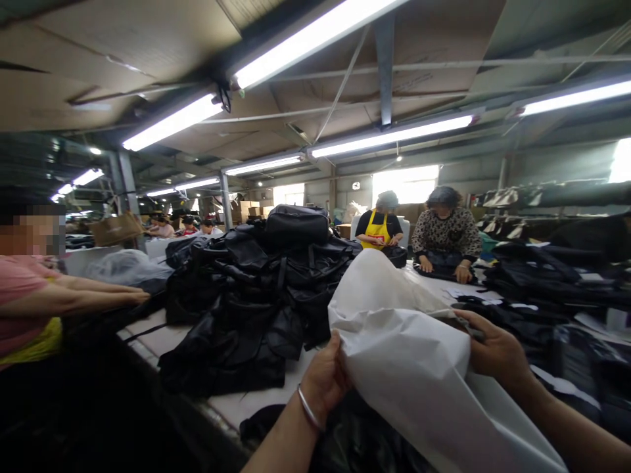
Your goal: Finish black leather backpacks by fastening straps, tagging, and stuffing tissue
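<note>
A large, creased white piece of sheet material (404, 355), perhaps the pale inside of a bag, rises in front of me with its rounded top bulging upward. My left hand (328, 378), with a silver bangle at the wrist, is closed on its left edge, thumb up. On the right side, my right hand (495, 348) is closed at the upper edge of the same white piece. A small greyish item (470, 326) shows by the right fingers; I cannot make out what it is. Black material (367, 433) lies beneath the white piece.
A high heap of black bags (256, 269) covers the table (236, 407) ahead. More black pieces (547, 276) are stacked at right. One person in pink (29, 295) reaches in from the left; two people, one in a yellow apron (374, 228), work across the table.
</note>
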Demonstrator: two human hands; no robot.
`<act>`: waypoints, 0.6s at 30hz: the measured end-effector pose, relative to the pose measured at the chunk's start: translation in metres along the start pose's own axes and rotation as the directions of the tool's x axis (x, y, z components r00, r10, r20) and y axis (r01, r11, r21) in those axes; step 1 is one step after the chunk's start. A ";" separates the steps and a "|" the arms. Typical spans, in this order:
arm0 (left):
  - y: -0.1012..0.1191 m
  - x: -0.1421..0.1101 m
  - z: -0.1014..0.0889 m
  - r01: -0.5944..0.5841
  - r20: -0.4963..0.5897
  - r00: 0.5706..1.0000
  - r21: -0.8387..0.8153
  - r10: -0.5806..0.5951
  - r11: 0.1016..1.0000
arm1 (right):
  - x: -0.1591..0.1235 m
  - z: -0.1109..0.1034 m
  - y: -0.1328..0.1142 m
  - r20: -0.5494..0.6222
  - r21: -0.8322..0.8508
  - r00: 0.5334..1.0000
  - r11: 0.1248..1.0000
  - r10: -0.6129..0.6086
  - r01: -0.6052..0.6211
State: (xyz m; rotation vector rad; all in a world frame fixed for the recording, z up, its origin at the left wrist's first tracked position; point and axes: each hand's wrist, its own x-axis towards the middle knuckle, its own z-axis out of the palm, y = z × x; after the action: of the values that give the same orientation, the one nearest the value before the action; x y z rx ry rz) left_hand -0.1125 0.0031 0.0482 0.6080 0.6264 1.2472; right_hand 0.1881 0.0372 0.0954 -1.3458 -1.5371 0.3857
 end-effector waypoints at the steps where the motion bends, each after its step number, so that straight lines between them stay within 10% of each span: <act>1: 0.002 0.000 -0.001 -0.069 -0.002 0.998 0.019 0.069 0.997 | 0.004 -0.003 0.001 -0.028 -0.012 1.000 1.000 0.006 -0.006; 5: 0.011 -0.011 -0.020 -0.231 -0.125 0.956 0.235 0.265 0.944 | 0.022 -0.027 -0.003 -0.103 -0.034 0.994 0.999 0.034 -0.038; 11: 0.015 -0.039 -0.053 -0.097 -0.215 0.948 0.509 0.235 0.856 | 0.023 -0.048 -0.025 -0.072 0.070 0.989 0.989 0.133 -0.128; 15: 0.033 -0.054 -0.064 0.097 -0.032 0.995 0.609 -0.098 0.787 | 0.025 -0.049 -0.030 -0.010 0.303 0.986 0.940 0.168 -0.157; 18: 0.064 -0.051 -0.056 0.000 0.127 0.988 0.566 -0.087 0.824 | 0.027 -0.046 -0.036 0.029 0.408 0.990 0.903 0.137 -0.137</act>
State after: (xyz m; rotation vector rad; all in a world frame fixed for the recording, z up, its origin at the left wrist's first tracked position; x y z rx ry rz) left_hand -0.2053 -0.0291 0.0611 1.1652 0.8893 0.9512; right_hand 0.2101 0.0328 0.1560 -1.1200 -1.2729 0.7533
